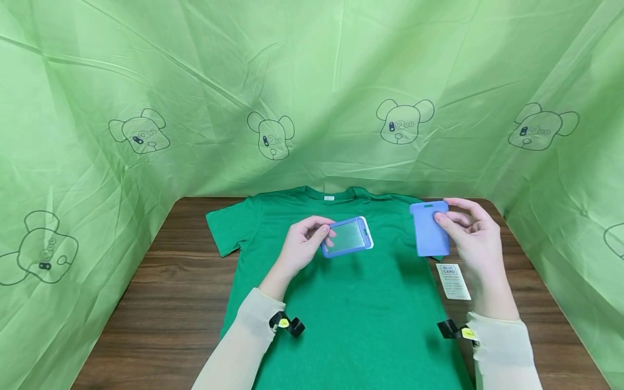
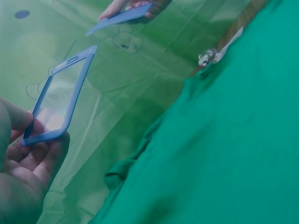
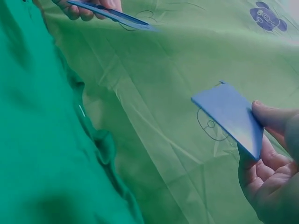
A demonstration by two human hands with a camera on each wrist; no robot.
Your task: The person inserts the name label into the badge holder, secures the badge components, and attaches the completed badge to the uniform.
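Above the green shirt (image 1: 351,303), the left hand (image 1: 299,249) pinches a light, stiff card frame (image 1: 347,237) by its end; the right hand (image 1: 475,235) pinches the thin, slippery-looking blue backing (image 1: 428,227) at its edge.

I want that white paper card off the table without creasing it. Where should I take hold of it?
The white paper card lies flat on the wooden table beside the green T-shirt. Probably slide it to the table's near edge, then pinch an overhanging short end from the right.
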